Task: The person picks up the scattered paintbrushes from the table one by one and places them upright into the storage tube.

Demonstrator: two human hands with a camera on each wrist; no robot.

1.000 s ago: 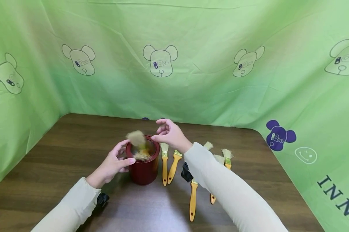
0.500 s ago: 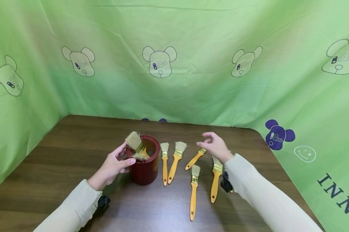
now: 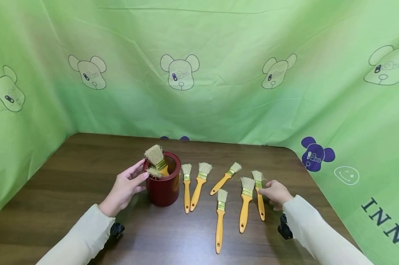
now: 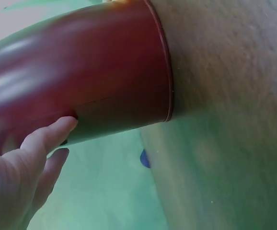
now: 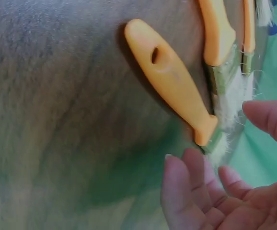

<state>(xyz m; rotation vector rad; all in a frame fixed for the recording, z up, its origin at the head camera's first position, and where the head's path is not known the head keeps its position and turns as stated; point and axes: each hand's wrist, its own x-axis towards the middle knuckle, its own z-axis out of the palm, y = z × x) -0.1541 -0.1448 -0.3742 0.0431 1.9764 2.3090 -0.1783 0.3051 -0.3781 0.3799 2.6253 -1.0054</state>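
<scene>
A dark red pot point(image 3: 163, 191) stands left of centre with brushes inside: one paintbrush point(image 3: 155, 155) leans bristles-up, and another bristle tuft point(image 3: 154, 173) shows at the rim. My left hand point(image 3: 119, 193) holds the pot's left side, thumb at the rim; in the left wrist view a fingertip point(image 4: 67, 122) touches the red wall. Over at the right, my right hand point(image 3: 276, 193) is at the rightmost paintbrush point(image 3: 260, 204), which lies on the table. The right wrist view shows thumb and fingers spread apart near that brush's metal band, its yellow handle point(image 5: 172, 79) outside them.
Several more yellow-handled paintbrushes lie between pot and right hand, among them a wide brush point(image 3: 245, 206), a near one point(image 3: 220, 228) and a slanted one point(image 3: 225, 179). The brown wooden table point(image 3: 96, 158) ends at a green printed cloth point(image 3: 216, 106) behind.
My right hand has left the pot, where a brush now leans still, and moved right and nearer to the rightmost brush. The left hand stays at the pot, which tilts slightly.
</scene>
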